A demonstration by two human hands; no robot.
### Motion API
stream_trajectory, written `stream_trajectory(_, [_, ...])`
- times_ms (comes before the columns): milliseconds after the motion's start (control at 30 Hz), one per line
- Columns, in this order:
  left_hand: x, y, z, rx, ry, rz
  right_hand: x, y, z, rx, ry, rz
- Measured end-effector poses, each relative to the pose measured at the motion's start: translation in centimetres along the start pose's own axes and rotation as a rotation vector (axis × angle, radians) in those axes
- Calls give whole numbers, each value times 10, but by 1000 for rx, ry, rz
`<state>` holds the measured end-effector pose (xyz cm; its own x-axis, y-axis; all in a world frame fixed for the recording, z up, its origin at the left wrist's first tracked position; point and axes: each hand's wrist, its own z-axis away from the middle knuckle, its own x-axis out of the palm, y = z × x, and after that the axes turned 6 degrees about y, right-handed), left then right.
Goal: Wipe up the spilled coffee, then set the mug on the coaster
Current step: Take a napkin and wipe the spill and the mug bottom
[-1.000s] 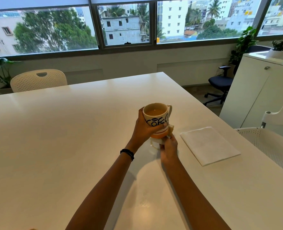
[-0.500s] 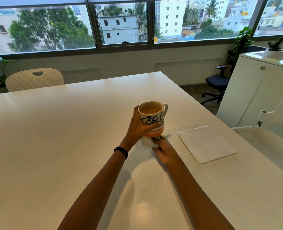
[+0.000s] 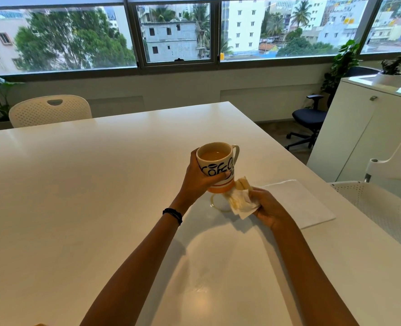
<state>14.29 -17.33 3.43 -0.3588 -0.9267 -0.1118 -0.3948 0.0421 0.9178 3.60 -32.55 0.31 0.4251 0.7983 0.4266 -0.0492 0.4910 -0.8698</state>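
Note:
My left hand (image 3: 198, 178) grips a white mug (image 3: 218, 165) with dark lettering and an orange band, held a little above the white table (image 3: 77, 196). The mug holds light brown coffee. A thin brown ring of coffee (image 3: 218, 204) marks the table under it. My right hand (image 3: 269, 208) clutches a crumpled white tissue (image 3: 240, 198) stained yellow-brown, just right of the ring and beside the mug's base. A flat white square, apparently the coaster (image 3: 298, 203), lies on the table right of my right hand.
The table's right edge runs close past the white square. A white perforated chair (image 3: 378, 208) stands at the right, another white chair (image 3: 50, 110) at the far side. A white cabinet (image 3: 359, 137) and a dark office chair (image 3: 309, 118) are beyond.
My right hand with the tissue has come out from under the mug and moved right, which uncovers the coffee ring. The mug stays lifted in my left hand.

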Motion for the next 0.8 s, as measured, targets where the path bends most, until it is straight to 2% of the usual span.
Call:
stream_trajectory(133, [-2,1,-2,15,-10,-25,2,-9,-7,-335,463,458])
stream_trajectory(200, [-3,2,-2,10,-12,-30,5,-3,-11,-500,597,628])
stream_trajectory(300, [-5,1,-1,8,-6,-43,11,14,-16,-628,475,874])
stream_trajectory(467, [-10,-6,1,7,10,-69,18,48,-27,-558,211,1143])
stream_trajectory(600, [-12,-11,2,-8,22,-88,20,55,-29,-512,188,1190])
stream_trajectory(800, [-10,-12,2,-11,30,-84,19,44,-24,-487,-7,1245])
